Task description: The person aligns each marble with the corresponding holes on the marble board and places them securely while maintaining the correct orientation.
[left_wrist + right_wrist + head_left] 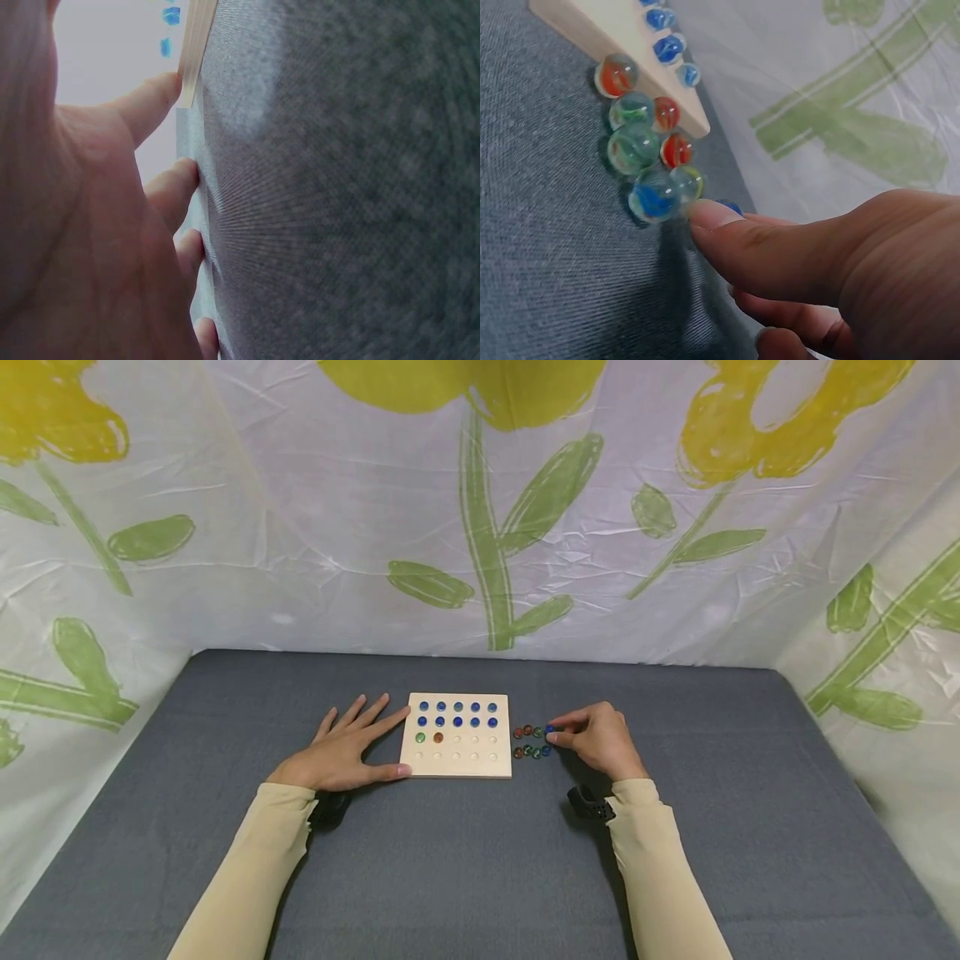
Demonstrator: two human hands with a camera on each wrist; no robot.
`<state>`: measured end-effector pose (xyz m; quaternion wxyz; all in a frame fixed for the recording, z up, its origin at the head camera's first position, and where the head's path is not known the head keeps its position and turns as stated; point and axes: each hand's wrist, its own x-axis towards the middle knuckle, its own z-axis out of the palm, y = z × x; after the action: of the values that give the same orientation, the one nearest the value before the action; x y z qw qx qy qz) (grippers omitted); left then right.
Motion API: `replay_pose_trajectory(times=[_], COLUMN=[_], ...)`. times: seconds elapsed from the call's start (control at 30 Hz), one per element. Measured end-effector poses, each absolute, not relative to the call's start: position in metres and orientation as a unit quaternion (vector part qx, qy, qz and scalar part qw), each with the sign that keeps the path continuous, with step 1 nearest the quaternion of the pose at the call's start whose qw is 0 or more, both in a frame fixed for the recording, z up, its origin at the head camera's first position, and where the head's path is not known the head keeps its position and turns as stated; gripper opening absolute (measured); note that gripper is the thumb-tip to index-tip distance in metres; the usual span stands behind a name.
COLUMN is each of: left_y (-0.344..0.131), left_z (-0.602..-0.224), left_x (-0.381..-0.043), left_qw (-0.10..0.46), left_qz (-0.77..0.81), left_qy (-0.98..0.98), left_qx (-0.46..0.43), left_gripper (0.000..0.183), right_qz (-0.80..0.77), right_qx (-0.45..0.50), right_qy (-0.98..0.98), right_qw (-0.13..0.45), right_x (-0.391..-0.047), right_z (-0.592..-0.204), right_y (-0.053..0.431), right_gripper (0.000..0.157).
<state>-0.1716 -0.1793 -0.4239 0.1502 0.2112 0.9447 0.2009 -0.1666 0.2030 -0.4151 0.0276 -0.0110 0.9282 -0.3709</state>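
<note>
A pale wooden board [457, 767] with rows of round hollows lies flat on the table. Blue marbles [457, 722] fill its two far rows. At the left of the third row sit a green marble [420, 737] and an orange-brown marble [438, 737]. My left hand [341, 758] is spread on the table, its thumb and forefinger touching the board's left side. Right of the board, my right hand [603, 743] pinches a blue marble [730, 205] between thumb and forefinger. The thumb partly hides that marble in the right wrist view.
Between board and right hand, loose marbles lie in two short rows, including a red one [617, 75], a green one [633, 148] and a blue-streaked one [654, 196]. Dark grey cloth [465, 877] covers the table. A white curtain with painted flowers [322, 527] hangs behind.
</note>
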Motion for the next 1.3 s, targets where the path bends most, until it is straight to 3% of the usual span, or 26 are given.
replay_pose_trajectory(times=[0.37,0.77,1.3], left_y=[-0.179,-0.180,-0.179], left_z=[-0.426,-0.427,-0.425], left_x=[-0.172,-0.173,-0.172], left_qw=[0.147,0.148,0.151], left_qz=[0.197,0.193,0.191], left_qy=[0.946,0.948,0.948], left_qx=[0.209,0.205,0.204], left_gripper=[0.100,0.101,0.100], right_qz=[-0.372,-0.381,-0.419], right_qx=[-0.018,-0.079,-0.089], right_qy=[0.928,0.921,0.902], right_qw=[0.001,-0.026,-0.046], right_x=[-0.163,-0.156,-0.157], right_z=[-0.402,-0.395,-0.391], right_y=[0.191,0.157,0.109], right_gripper=[0.019,0.019,0.016])
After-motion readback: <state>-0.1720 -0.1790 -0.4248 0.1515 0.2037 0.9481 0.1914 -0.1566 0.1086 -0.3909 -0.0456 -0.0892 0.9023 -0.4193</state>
